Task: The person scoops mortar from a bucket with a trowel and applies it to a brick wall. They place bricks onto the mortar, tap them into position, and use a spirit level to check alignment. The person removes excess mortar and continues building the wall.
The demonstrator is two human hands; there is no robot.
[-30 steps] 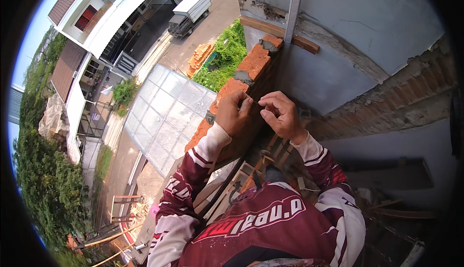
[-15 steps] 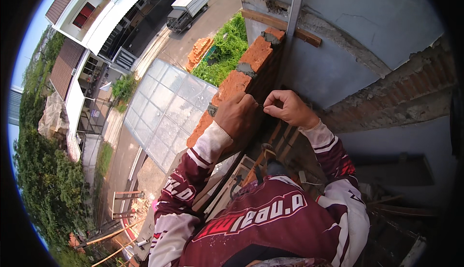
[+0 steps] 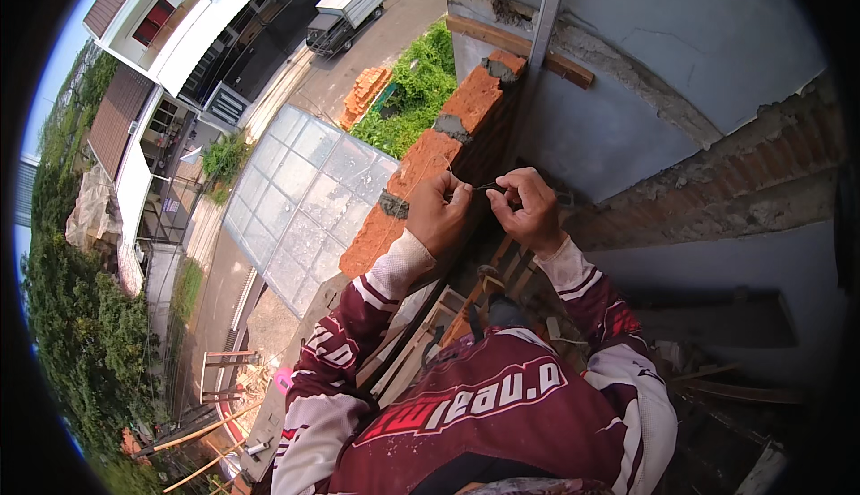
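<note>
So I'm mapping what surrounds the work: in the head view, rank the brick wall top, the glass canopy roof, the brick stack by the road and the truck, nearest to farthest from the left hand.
From the left hand:
1. Brick wall top, right beside it.
2. Glass canopy roof, below-left.
3. Brick stack, up by the road.
4. Truck, on the road, farthest.

Bright daylight. A grey plastered wall (image 3: 681, 56) fills the far right, above a rough brick course (image 3: 717, 199). Far below on the left lie a glass canopy (image 3: 305, 199), a white house (image 3: 206, 29), a truck (image 3: 349, 7) on the road and green trees (image 3: 81, 352).
</note>
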